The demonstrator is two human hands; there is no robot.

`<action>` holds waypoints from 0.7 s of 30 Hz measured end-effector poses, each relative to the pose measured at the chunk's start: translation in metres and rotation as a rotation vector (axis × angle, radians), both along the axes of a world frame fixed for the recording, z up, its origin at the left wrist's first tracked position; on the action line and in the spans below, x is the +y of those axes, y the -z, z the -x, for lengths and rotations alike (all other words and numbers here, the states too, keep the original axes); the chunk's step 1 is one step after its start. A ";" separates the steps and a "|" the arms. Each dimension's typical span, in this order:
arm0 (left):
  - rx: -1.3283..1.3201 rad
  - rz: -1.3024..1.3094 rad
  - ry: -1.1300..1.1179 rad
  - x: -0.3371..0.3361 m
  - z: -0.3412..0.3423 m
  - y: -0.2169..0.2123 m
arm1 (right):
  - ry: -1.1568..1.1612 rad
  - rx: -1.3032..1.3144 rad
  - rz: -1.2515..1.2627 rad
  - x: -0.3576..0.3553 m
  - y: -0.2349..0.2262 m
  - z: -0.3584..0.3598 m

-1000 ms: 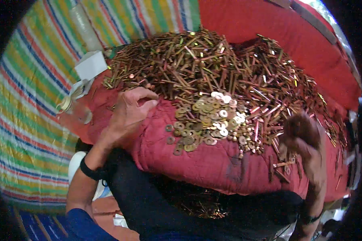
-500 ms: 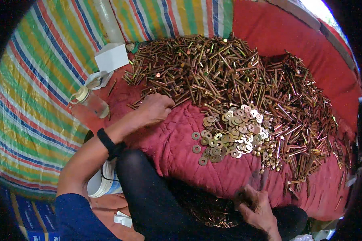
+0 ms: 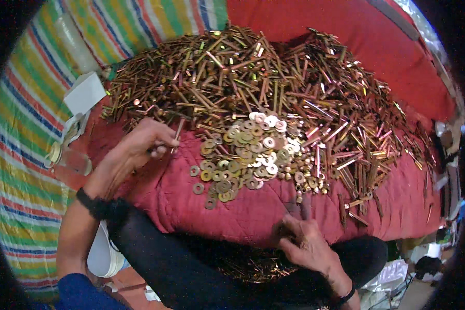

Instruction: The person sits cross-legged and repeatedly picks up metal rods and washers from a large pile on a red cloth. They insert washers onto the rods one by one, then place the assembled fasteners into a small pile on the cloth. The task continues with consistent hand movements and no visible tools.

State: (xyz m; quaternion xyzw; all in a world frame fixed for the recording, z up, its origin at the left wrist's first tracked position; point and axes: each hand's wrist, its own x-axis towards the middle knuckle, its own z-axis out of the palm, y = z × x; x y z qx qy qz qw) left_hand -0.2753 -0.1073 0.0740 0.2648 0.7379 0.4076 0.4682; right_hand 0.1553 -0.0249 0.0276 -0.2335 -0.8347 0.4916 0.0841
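While the right hand (image 3: pixel 309 245) curls at the near edge of the red quilt (image 3: pixel 212 216), whether on anything I cannot tell, the left hand (image 3: pixel 143 141), farther off, is clamped on a slanting bolt (image 3: pixel 179 132) just left of the loose washers (image 3: pixel 244 150); beyond them spreads a wide heap of bolts (image 3: pixel 232 77).

glare on washers (image 3: pixel 244 153) | brightest upper right | edges bent, corners black
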 end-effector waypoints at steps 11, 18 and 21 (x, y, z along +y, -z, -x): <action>-0.466 -0.408 -0.084 -0.016 -0.173 0.020 | 0.427 0.157 -0.154 0.028 -0.001 -0.012; 0.520 -0.614 0.257 -0.024 -0.217 0.064 | 0.411 0.128 -0.145 0.026 -0.004 -0.001; -0.045 -0.448 0.084 -0.020 -0.204 0.055 | 0.407 0.135 -0.196 0.024 -0.010 0.003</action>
